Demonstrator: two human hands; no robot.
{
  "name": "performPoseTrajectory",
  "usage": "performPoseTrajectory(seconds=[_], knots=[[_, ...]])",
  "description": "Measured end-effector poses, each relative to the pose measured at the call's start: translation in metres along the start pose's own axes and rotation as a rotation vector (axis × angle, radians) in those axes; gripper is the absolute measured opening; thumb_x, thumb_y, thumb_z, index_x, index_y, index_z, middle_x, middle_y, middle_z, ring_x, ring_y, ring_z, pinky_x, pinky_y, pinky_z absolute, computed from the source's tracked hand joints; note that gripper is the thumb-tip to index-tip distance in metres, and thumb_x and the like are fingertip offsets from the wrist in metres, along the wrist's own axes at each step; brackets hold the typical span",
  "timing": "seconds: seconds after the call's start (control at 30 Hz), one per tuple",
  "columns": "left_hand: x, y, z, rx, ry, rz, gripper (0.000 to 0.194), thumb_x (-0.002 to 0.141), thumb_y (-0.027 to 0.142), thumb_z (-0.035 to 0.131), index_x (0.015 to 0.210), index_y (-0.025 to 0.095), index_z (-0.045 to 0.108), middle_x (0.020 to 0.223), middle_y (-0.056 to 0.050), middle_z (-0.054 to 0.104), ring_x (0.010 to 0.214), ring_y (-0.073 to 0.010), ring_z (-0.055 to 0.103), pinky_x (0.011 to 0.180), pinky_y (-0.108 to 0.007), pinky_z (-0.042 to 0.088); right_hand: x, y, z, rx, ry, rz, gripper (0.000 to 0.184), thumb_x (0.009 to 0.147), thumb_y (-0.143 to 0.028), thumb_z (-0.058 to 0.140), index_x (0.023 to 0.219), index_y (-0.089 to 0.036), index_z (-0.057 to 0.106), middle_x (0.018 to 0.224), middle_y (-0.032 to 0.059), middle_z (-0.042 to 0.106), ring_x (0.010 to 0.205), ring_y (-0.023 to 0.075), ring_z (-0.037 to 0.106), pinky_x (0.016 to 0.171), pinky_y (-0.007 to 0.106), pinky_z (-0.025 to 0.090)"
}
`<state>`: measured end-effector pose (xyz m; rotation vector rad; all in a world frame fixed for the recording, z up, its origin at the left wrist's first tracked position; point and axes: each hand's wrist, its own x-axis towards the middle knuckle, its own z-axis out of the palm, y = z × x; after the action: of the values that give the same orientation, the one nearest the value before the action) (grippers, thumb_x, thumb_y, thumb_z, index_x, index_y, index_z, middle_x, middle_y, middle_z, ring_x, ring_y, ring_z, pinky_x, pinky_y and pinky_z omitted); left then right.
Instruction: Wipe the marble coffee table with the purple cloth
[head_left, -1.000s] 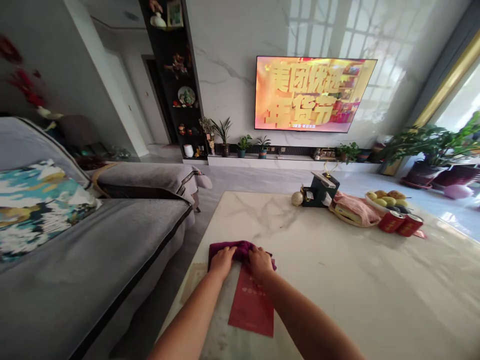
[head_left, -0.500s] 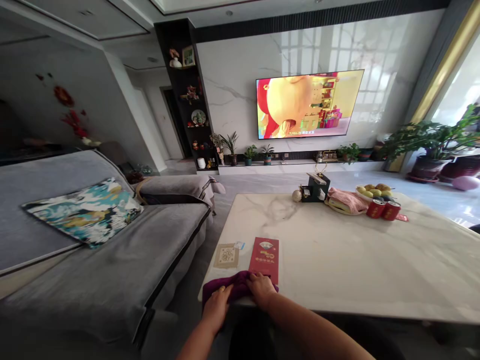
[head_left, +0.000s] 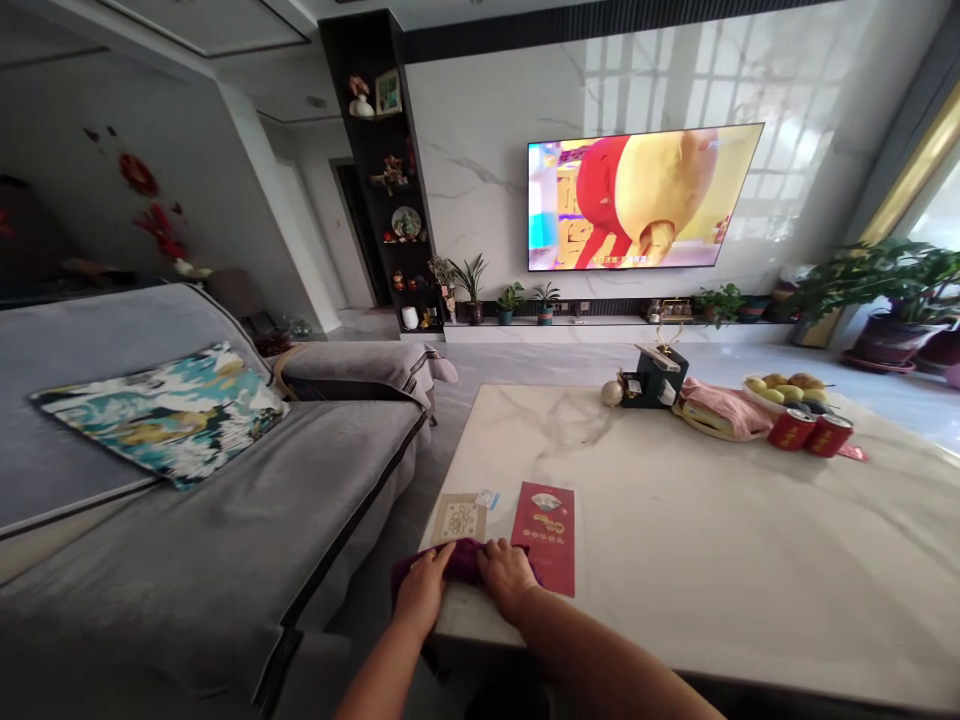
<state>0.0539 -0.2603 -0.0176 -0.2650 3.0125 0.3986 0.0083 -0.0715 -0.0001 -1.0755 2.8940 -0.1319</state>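
Observation:
Both of my hands press on a purple cloth (head_left: 459, 562) at the near left corner of a white marble table (head_left: 712, 540). My left hand (head_left: 421, 592) covers the cloth's left part, at the table's edge. My right hand (head_left: 506, 578) lies on its right part, fingers bent over the fabric. Just beyond my right hand, a red envelope (head_left: 545, 521) lies flat. A beige card with a square code (head_left: 459, 518) lies to the left of the envelope.
A grey sofa (head_left: 195, 530) with a patterned cushion (head_left: 161, 412) runs along the left. At the table's far side stand a dark box (head_left: 651, 378), a pink cloth (head_left: 724, 408), a fruit bowl (head_left: 784, 388) and two red cans (head_left: 810, 432). A wall television (head_left: 641, 196) plays.
My hands drew the purple cloth back from over the red envelope to the table's near edge, uncovering the envelope and card, then shifted it slightly left.

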Motion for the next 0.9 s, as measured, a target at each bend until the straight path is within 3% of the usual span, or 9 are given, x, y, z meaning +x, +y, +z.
performPoseTrajectory(seconds=[0.2,0.3,0.43,0.63,0.73,0.8,0.9], knots=[[0.074,0.0,-0.007,0.021,0.055,0.052,0.072,0.091,0.0,0.045,0.157,0.029,0.052,0.143,-0.006,0.068,0.129,-0.0247,0.064,0.113,-0.031,0.047,0.072,0.053,-0.006,-0.016,0.016,0.028,0.032,0.101,-0.018,0.055,0.13,-0.019,0.068,0.125,0.0154,0.069,0.116,0.0324,0.064,0.084,0.043,0.059],[0.119,0.004,-0.01,0.046,0.095,0.059,0.065,0.094,0.004,0.045,0.155,0.025,0.056,0.14,-0.01,0.068,0.127,-0.0285,0.065,0.11,-0.036,0.05,0.107,0.08,-0.007,-0.003,0.005,0.041,0.028,0.102,-0.032,0.061,0.126,-0.019,0.069,0.122,0.0148,0.07,0.114,0.0308,0.065,0.087,0.043,0.058],[0.177,0.011,-0.011,0.061,0.133,0.068,0.058,0.096,0.007,0.043,0.15,0.021,0.06,0.136,-0.014,0.068,0.122,-0.0324,0.066,0.106,-0.043,0.051,0.143,0.104,-0.004,0.021,-0.014,0.041,0.038,0.102,-0.049,0.061,0.121,-0.017,0.069,0.116,0.0136,0.072,0.109,0.0289,0.066,0.087,0.041,0.058],[0.242,0.02,-0.027,0.06,0.224,0.122,0.051,0.097,0.009,0.046,0.144,0.017,0.063,0.127,-0.015,0.068,0.117,-0.0318,0.064,0.104,-0.041,0.048,0.188,0.146,-0.025,-0.012,0.051,0.085,0.033,0.106,-0.031,0.052,0.135,-0.02,0.062,0.127,0.0159,0.065,0.118,0.0291,0.06,0.092,0.042,0.055],[0.28,0.03,-0.036,0.046,0.279,0.125,0.051,0.1,0.01,0.042,0.149,0.015,0.057,0.135,-0.017,0.062,0.124,-0.0326,0.058,0.108,-0.044,0.043,0.213,0.17,-0.037,-0.019,0.115,0.13,0.054,0.103,-0.02,0.049,0.157,-0.028,0.044,0.141,0.0163,0.056,0.128,0.0297,0.052,0.098,0.045,0.052],[0.304,0.036,-0.033,0.031,0.261,0.121,0.048,0.1,0.01,0.046,0.146,0.015,0.059,0.135,-0.017,0.062,0.124,-0.0327,0.057,0.107,-0.046,0.043,0.226,0.181,-0.036,0.012,0.085,0.189,0.059,0.103,-0.025,0.053,0.16,-0.033,0.041,0.143,0.0153,0.054,0.129,0.0306,0.05,0.097,0.045,0.053],[0.328,0.04,-0.02,0.015,0.182,0.1,0.043,0.097,0.012,0.058,0.139,0.018,0.064,0.133,-0.017,0.063,0.122,-0.0338,0.058,0.102,-0.048,0.047,0.236,0.19,-0.024,0.074,0.025,0.245,0.049,0.102,-0.042,0.059,0.15,-0.03,0.055,0.141,0.0154,0.054,0.127,0.0327,0.05,0.094,0.044,0.053]])
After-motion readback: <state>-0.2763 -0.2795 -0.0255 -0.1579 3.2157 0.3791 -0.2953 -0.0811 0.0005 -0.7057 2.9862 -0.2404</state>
